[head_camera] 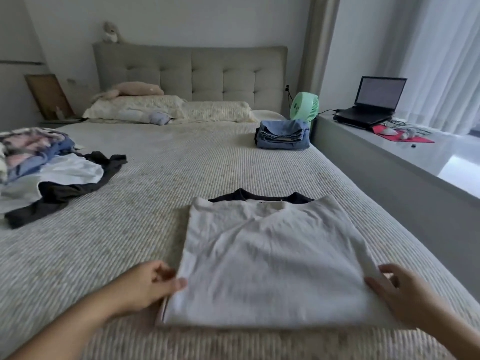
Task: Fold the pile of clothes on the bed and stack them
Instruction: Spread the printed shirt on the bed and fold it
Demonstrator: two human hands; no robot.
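A folded white T-shirt (270,258) lies on the near part of the bed, on top of a dark garment (259,197) whose collar shows at its far edge. My left hand (150,284) is at the shirt's near-left edge, pinching it with the thumb on the cloth and the fingers curled. My right hand (400,292) is at the near-right edge, its thumb resting on the cloth and its fingers loosely spread. An unfolded pile of clothes (46,167) sits at the left side of the bed. A folded stack of blue denim (283,136) lies at the far right.
The bed (194,162) has a ribbed cream cover, with pillows (161,109) and a plush toy at the headboard. A green fan (304,106) stands beside the bed. A laptop (371,102) and cables sit on the white ledge to the right.
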